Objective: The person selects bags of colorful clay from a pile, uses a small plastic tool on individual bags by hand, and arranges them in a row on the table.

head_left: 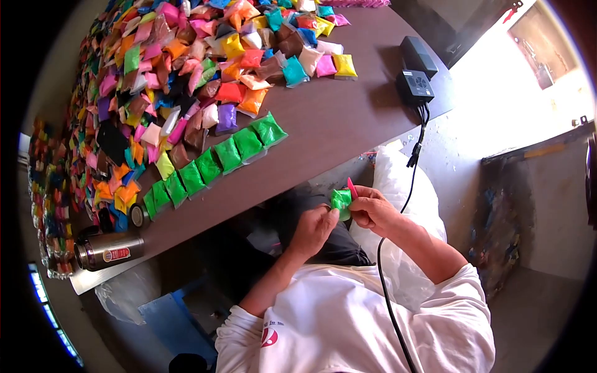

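In front of my lap, past the table edge, I have a small green packet [341,199] between my two hands. The fingers of my left hand [314,230] are closed on its near left edge. My right hand [374,210] is closed around a thin pink plastic tool [352,188], its tip pointing up beside the packet. Those right fingers also touch the packet's right side; whether they grip it too is hard to tell. Along the table, near its edge, lies a row of several clear bags with green contents [208,165].
A large heap of small coloured bags [186,68] covers the table's [336,118] left and back. A metal flask [109,250] lies at the left corner. A black device [415,86] with cables sits at the right end. A black cable [380,261] crosses my front.
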### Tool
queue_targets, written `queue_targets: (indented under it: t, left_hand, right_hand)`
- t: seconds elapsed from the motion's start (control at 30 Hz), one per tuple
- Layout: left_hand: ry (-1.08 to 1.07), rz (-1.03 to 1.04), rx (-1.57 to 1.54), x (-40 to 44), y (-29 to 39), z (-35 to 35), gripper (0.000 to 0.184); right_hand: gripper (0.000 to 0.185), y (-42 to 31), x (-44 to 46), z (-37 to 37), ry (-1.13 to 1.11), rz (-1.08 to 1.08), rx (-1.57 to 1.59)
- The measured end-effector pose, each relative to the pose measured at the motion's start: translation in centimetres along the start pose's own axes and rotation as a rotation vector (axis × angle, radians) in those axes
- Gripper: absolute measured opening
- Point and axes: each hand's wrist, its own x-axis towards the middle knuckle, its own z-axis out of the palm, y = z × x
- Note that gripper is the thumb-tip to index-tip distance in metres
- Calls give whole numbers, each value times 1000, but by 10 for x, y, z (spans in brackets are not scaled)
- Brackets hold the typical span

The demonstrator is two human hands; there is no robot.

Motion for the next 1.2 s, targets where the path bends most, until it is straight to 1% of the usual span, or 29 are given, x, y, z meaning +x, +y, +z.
queue_targets:
  t: [0.03, 0.07, 0.13, 0.17, 0.23, 0.27, 0.3, 0.37, 0.4, 0.43, 0.5, 0.53, 0.6, 0.67, 0.77, 0.8, 0.87, 0.9, 0.97, 1.03, 1.1, 1.2]
  left_hand:
    - [24, 33, 38, 1, -2, 2, 42]
    - [16, 26, 45, 0, -3, 3, 42]
    - [54, 6, 45, 2, -4, 6, 42]
    - [52, 5, 50, 4, -3, 7, 42]
    - [90, 31, 79, 4, 0, 7, 42]
    - [90, 30, 87, 5, 2, 6, 42]
    - [99, 25, 110, 6, 4, 5, 40]
    - [104, 19, 139, 7, 6, 4, 39]
    - [102, 48, 214, 7, 6, 6, 38]
    - [98, 77, 287, 7, 6, 8, 37]
    - [90, 87, 295, 6, 8, 11, 37]
    - [93, 105, 304, 7, 8, 10, 36]
    - [87, 99, 306, 7, 7, 6, 35]
    - [84, 96, 304, 9, 8, 4, 34]
    - [101, 125, 296, 11, 12, 4, 35]
    - [83, 124, 293, 11, 12, 3, 36]
    - [75, 124, 285, 11, 11, 1, 36]
    - [47, 112, 247, 10, 9, 1, 36]
    - [23, 97, 209, 6, 5, -1, 37]
    - [-39, 22, 45, 3, 0, -3, 39]
    - [-53, 0, -1, 0, 1, -6, 40]
    - [-77, -40, -47, -1, 3, -12, 42]
  right_hand:
    - [8, 0, 0, -5, -2, 22, -10]
    - [8, 1, 1, -9, -2, 21, 4]
    - [12, -2, 3, -13, 10, 24, -91]
    - [12, -6, 2, -10, 9, 22, -85]
    - [28, -14, -2, -1, 242, -96, -237]
    - [36, -11, 2, -10, 309, -118, -304]
    - [36, -9, 4, -10, 306, -121, -298]
    - [42, -5, 6, -4, 392, -399, -716]
    - [43, -5, 2, 0, 383, -364, -852]
    - [43, -3, 4, -1, 389, -362, -845]
    - [38, 3, 9, -6, 311, -362, -797]
    - [30, 3, 11, -6, 339, -363, -664]
    - [27, 7, 16, -19, 358, -372, -631]
    - [24, 2, 16, -17, 377, -381, -605]
    - [25, -10, 4, -1, 373, -118, -568]
    - [25, -9, 4, -3, 375, -118, -573]
    - [20, 1, 5, -6, 129, 69, -176]
    - [20, 4, 6, -5, 126, 74, -183]
    - [17, 11, 6, -1, 58, -105, -194]
    - [18, 15, 2, 2, 34, -125, -208]
    - [19, 19, 1, 6, 18, -199, -231]
    - [19, 16, 0, 7, 43, -198, -327]
